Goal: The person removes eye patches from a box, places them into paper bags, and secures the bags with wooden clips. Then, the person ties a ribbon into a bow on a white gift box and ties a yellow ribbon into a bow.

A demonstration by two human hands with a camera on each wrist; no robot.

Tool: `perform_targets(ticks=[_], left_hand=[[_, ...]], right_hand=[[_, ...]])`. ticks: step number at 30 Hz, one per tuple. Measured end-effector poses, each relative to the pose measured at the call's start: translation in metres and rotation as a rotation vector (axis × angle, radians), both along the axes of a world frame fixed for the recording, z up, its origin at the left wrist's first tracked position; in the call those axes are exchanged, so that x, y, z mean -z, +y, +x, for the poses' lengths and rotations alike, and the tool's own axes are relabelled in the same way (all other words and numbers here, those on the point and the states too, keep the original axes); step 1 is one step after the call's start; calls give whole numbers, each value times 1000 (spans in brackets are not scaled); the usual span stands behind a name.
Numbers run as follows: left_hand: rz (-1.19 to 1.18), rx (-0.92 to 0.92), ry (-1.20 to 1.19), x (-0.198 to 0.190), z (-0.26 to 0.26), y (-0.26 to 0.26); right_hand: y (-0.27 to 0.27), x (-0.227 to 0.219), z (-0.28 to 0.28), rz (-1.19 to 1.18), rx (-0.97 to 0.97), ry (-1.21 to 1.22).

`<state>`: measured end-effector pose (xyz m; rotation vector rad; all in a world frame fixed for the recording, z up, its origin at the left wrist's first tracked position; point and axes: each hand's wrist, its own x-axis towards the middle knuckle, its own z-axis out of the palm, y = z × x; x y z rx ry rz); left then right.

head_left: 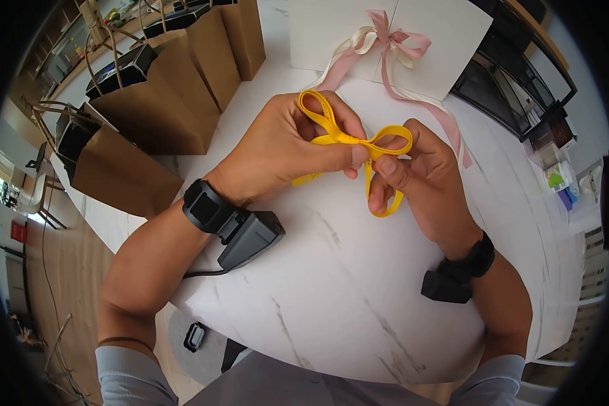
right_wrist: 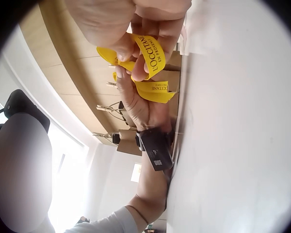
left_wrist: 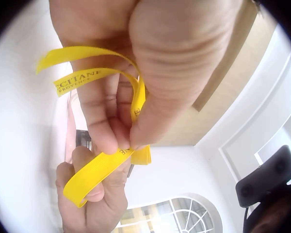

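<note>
A yellow ribbon, tied into a bow with two loops and loose ends, is held up over the white marble-patterned table. My left hand pinches it close to the knot between thumb and fingers. Around the right-hand loop, the thumb and fingers of my right hand grip the band. Dark printed lettering runs along the ribbon in the right wrist view. Two cut tails hang past the left fingers in the left wrist view. Fingers partly hide the knot.
Several brown paper bags with twisted handles line the table's left side. At the back stands a white box with a pink and white bow. A black organiser and small packets lie to the right.
</note>
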<state>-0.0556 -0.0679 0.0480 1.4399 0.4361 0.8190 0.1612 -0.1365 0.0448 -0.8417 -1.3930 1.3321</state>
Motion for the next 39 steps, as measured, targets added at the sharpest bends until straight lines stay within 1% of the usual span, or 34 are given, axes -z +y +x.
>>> perform_targets(ticks=[2,4,7,11,13,17,19,24,27,29,31,32,34,35,36,37,38,39], left_hand=[[-12,-2,-21,1,0,1],[-24,-3,-42,1,0,1],[8,-27,-28,-1,0,2],[82,-42,-38,-1,-1,3],[119,-46,-48,-3,-2,4],[65,-36,-28,-7,-4,2],[55,-35,-43,-7,-4,2],[62,-5,-56,-7,-5,2],[69,-32,-20,-8,-6,3],[49,-38,-39,-8,-6,4],[34,-38,-59,-9,-6,3],[24,-45,-78,-10,-5,2],[7,-53,-94,-7,-5,2],[73,-53,-81,-3,-5,5],[141,-51,-70,0,-5,7],[140,-48,-70,2,-5,8],[171,-29,-59,4,-5,9],[203,-11,-48,4,-4,10]], right_hand=[[0,1,0,-5,-3,-5],[1,3,0,54,45,-41],[-1,4,-4,127,58,-15],[-7,0,-12,168,86,-19],[-8,0,-13,212,90,20],[-9,0,-10,188,44,42],[-8,2,-5,183,-18,32],[-10,1,-10,182,12,34],[-9,3,-11,198,26,48],[-8,2,-10,202,32,51],[-4,-4,-6,-12,-34,3],[-4,-7,-7,-5,-27,3],[-6,-9,-11,-92,-15,45],[-5,-7,-10,-93,-14,46],[-4,-3,-9,-91,-21,-12],[-3,-1,-8,-90,-27,-71],[-2,-2,-6,-91,-23,-71],[-2,-4,-3,-144,-66,-97]])
